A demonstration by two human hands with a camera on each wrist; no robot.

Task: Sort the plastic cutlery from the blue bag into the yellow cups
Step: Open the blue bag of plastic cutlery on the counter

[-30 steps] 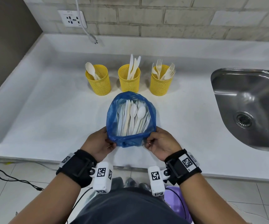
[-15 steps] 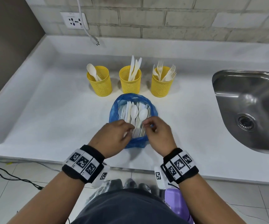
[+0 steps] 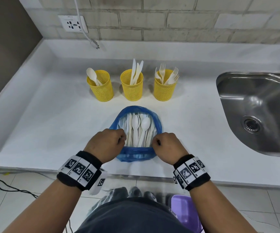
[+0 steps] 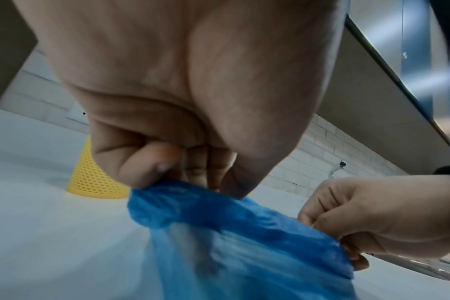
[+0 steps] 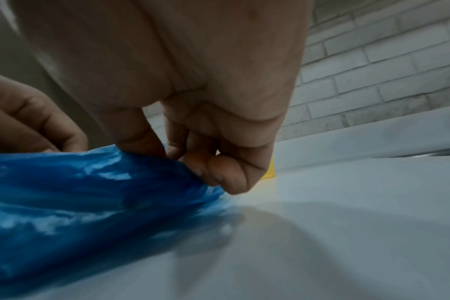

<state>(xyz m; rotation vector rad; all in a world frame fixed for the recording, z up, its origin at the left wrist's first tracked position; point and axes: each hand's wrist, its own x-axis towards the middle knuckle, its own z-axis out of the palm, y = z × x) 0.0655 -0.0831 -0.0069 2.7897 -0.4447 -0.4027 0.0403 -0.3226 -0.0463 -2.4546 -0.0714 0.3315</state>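
Observation:
The blue bag [image 3: 136, 155] lies on the white counter with its mouth spread wide, showing several white plastic spoons, forks and knives [image 3: 138, 130] inside. My left hand [image 3: 109, 143] pinches the bag's left rim [image 4: 183, 194]. My right hand [image 3: 165, 145] pinches the right rim [image 5: 185, 172]. Behind the bag stand three yellow mesh cups: the left cup [image 3: 101, 89] holds spoons, the middle cup [image 3: 132, 87] holds knives, the right cup [image 3: 164, 89] holds forks.
A steel sink [image 3: 257, 111] is sunk into the counter at the right. A wall socket [image 3: 72, 24] with a hanging white cable [image 3: 90, 39] sits at the back left. The counter's front edge [image 3: 136, 175] is just below my wrists.
My hands turned knuckles-up from the bag's near end, met over its mouth, then drew apart, each pulling a side of the rim outward. The bag's mouth now lies wider.

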